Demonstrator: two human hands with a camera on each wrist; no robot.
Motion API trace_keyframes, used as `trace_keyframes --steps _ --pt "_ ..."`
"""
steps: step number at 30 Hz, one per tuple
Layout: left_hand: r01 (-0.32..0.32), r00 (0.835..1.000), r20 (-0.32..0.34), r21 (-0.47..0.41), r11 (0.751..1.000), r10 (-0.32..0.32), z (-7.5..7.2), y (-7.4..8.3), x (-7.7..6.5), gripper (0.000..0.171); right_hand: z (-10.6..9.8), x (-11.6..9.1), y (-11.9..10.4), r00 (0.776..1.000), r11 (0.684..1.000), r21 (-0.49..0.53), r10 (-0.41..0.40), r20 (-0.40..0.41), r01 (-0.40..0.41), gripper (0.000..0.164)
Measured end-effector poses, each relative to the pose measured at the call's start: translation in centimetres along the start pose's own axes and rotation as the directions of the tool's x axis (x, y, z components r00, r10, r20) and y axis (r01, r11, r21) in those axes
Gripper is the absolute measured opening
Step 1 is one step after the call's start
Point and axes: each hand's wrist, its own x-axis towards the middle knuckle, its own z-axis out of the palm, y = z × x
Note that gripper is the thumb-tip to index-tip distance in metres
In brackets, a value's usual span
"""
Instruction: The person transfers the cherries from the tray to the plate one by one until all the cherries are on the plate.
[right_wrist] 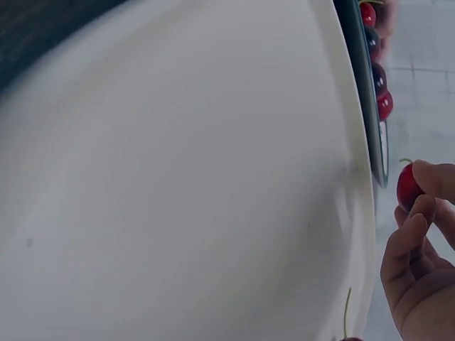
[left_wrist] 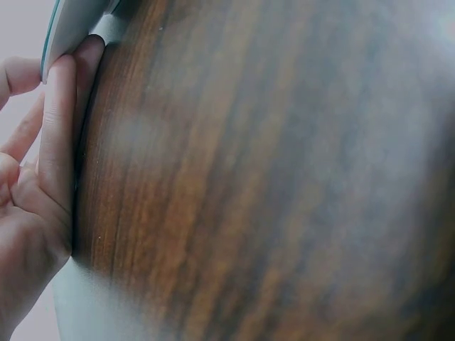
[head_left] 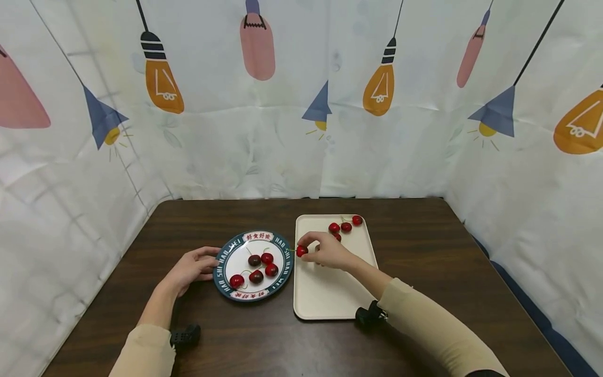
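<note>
My right hand (head_left: 330, 254) pinches a red cherry (head_left: 301, 251) between thumb and fingers, above the left edge of a cream tray (head_left: 325, 298). In the right wrist view the same cherry (right_wrist: 409, 188) shows its short green stem. Left of the tray stands a round plate (head_left: 229, 262) with a blue patterned rim, holding several red and dark cherries (head_left: 256, 276). My left hand (head_left: 190, 269) holds the plate's left rim; in the left wrist view its thumb is above the rim (left_wrist: 60, 35) and the fingers (left_wrist: 57, 135) reach beneath it.
Several more cherries (head_left: 346, 227) lie at the tray's back end, partly behind my right hand. Plate and tray stand close together on a dark wooden table (head_left: 414, 251). A patterned curtain (head_left: 282, 152) hangs behind and on both sides.
</note>
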Motion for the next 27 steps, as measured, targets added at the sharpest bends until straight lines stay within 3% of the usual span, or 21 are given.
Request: trace_keyframes --steps 11,27 --pt "0.000 1.000 -0.009 0.004 1.000 0.000 0.0 -0.1 0.0 0.055 2.1 1.8 -1.0 0.999 0.999 -0.038 -0.012 0.049 0.014 0.029" --pt "-0.002 1.000 -0.009 -0.001 1.000 0.002 -0.1 -0.2 0.0 0.055 3.5 2.8 -1.9 0.998 0.988 -0.144 -0.052 0.039 0.057 0.037"
